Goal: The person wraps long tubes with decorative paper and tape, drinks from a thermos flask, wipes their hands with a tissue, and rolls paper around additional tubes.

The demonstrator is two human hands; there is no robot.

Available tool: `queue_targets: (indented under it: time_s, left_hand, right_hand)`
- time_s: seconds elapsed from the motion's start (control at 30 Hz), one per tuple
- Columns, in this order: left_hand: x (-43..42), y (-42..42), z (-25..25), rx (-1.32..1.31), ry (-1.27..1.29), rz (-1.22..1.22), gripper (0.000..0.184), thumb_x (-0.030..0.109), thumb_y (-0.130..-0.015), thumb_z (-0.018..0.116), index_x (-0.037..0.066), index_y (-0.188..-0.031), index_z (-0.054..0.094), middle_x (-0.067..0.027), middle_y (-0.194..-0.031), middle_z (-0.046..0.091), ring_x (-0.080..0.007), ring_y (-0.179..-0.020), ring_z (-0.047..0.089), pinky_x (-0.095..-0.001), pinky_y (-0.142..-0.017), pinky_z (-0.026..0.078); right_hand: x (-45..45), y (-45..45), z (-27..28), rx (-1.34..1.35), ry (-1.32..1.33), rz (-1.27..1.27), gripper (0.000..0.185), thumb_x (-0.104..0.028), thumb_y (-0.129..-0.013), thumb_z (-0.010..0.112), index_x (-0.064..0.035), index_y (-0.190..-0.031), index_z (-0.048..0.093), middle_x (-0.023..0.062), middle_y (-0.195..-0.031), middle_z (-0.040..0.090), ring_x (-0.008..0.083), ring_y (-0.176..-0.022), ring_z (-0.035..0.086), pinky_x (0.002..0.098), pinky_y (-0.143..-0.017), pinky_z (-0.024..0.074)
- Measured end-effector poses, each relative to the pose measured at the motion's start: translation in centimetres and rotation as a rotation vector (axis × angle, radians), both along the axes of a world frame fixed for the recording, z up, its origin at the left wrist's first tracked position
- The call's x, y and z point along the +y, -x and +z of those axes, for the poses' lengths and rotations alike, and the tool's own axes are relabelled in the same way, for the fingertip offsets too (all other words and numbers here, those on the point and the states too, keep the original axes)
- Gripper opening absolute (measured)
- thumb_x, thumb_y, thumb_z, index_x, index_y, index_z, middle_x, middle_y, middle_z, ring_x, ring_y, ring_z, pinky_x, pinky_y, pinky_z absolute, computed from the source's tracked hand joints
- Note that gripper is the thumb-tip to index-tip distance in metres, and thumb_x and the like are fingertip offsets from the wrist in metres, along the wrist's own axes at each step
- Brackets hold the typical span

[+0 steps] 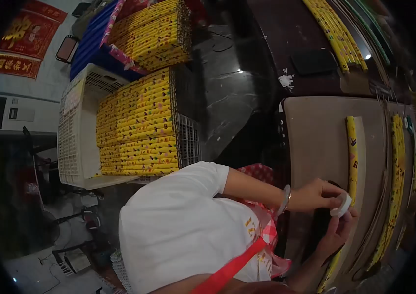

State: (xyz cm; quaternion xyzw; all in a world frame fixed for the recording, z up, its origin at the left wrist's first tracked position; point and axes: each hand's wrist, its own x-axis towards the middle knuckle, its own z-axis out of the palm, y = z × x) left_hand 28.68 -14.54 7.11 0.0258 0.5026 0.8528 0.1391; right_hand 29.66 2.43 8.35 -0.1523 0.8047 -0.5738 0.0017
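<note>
A small white roll point(341, 206), apparently tape, is between my two hands over the table. My left hand point(313, 195), with a bracelet on its wrist, pinches the roll from one side with thumb and fingers. My right hand point(338, 232) has its fingertips closed on the roll's other side. Just beyond the hands lies a long yellow patterned tube point(352, 152) on a pale strip. Part of this tube is hidden behind my hands.
More yellow tubes point(395, 171) and thin sticks point(377, 206) lie along the table's point(316, 127) far side. Another table point(276, 29) bears yellow tubes and a dark flat object point(314, 62). A white crate point(73, 137) behind me holds stacked yellow tubes point(137, 127).
</note>
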Motion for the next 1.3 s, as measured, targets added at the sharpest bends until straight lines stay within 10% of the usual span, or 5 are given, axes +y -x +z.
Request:
queue_targets:
  time_s: [0.13, 0.27, 0.73, 1.03, 1.3]
  left_hand:
    - [-1.3, 0.3, -1.4, 0.398, 0.181, 0.326, 0.034, 0.010, -0.084, 0.053, 0.003, -0.117, 0.050, -0.0078, -0.092, 0.055, -0.0176, -0.084, 0.055, -0.0261, -0.075, 0.045]
    - [-4.3, 0.5, 0.1, 0.444, 0.330, 0.032, 0.026, 0.008, -0.079, 0.060, 0.002, -0.104, 0.057, -0.0095, -0.093, 0.056, -0.0182, -0.082, 0.058, -0.0292, -0.071, 0.048]
    - [-5.1, -1.0, 2.6, 0.808, 0.699, 0.077, 0.011, 0.006, -0.070, 0.068, 0.006, -0.076, 0.058, -0.0049, -0.075, 0.060, -0.0212, -0.071, 0.059, -0.0295, -0.064, 0.045]
    - [-6.5, 0.6, 4.7, 0.491, 0.637, -0.246, 0.010, 0.005, -0.072, 0.067, 0.000, -0.079, 0.062, -0.0058, -0.073, 0.061, -0.0109, -0.067, 0.057, -0.0230, -0.060, 0.045]
    - [-3.4, 12.6, 3.2, 0.340, 0.792, -0.081, 0.025, 0.019, -0.076, 0.067, -0.003, -0.087, 0.063, -0.0051, -0.077, 0.063, -0.0073, -0.071, 0.056, -0.0206, -0.063, 0.045]
  right_hand:
    - [-0.8, 0.1, 1.6, 0.039, -0.309, 0.083, 0.017, -0.006, -0.074, 0.057, -0.0025, -0.088, 0.050, 0.0087, -0.096, 0.039, 0.0212, -0.089, 0.042, 0.0290, -0.081, 0.0327]
    - [-2.5, 0.2, 2.8, 0.140, -0.434, 0.119, 0.020, -0.001, -0.066, 0.059, -0.0016, -0.083, 0.049, 0.0100, -0.089, 0.037, 0.0231, -0.082, 0.041, 0.0300, -0.074, 0.0353]
    - [-1.7, -0.4, 1.7, -0.162, -0.141, 0.143, 0.007, -0.005, -0.078, 0.050, 0.0002, -0.081, 0.052, 0.0118, -0.109, 0.045, 0.0212, -0.102, 0.045, 0.0290, -0.086, 0.0348]
    - [0.9, -3.5, -0.2, -0.824, 0.347, 0.371, 0.031, -0.021, -0.093, 0.039, 0.0049, -0.090, 0.056, 0.0085, -0.113, 0.047, 0.0112, -0.092, 0.046, 0.0237, -0.082, 0.0369]
    - [5.6, 7.1, 1.7, -0.382, 0.099, 0.117, 0.033, -0.023, -0.086, 0.052, -0.0005, -0.062, 0.052, 0.0033, -0.087, 0.054, 0.0074, -0.072, 0.047, 0.0203, -0.064, 0.0364]
